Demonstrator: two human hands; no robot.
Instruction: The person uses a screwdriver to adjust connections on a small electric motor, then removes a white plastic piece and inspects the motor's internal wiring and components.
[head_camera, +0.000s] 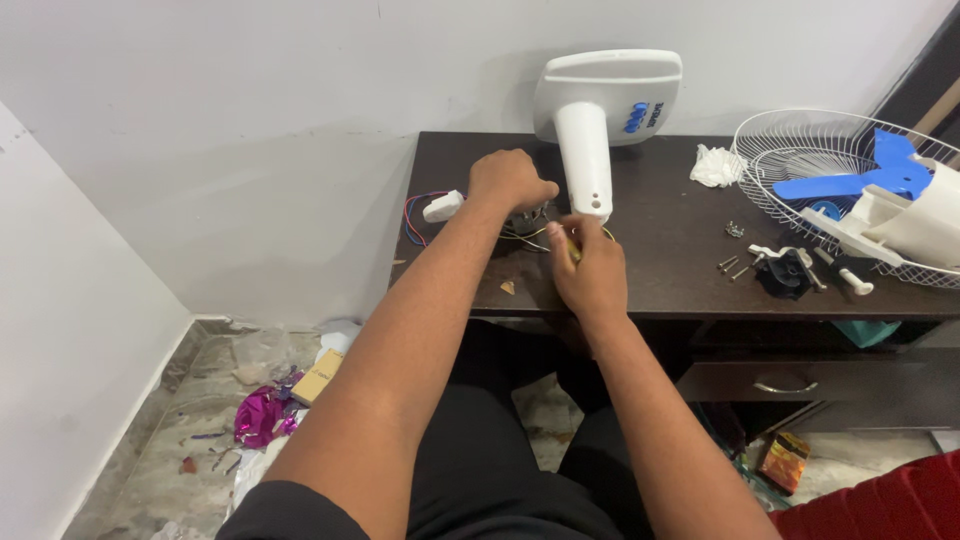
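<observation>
1. Here, the fan stand (592, 130) lies tipped over on the dark table (660, 270), its broad white base at twelve o'clock and its neck running down toward the hands.
2. The left hand (510, 180) is curled shut, knuckles up, over a small metal part just at nine o'clock of the neck's end; what it grips is hidden.
3. The right hand (590, 268) is closed around a yellowish handle, probably a screwdriver (574, 245), at six o'clock of the neck.
4. Thin wires (525, 235) trail between the hands and out to a small white plug (442, 206) at nine o'clock.
5. The stand looks like stiff, smooth, light plastic, likely to slide, so it is best held by the neck.
6. The wires look soft and easily pulled loose; they want gentle handling.
7. Loose screws (735, 265) and the fan cage (800, 160) lie well apart at three o'clock.
</observation>
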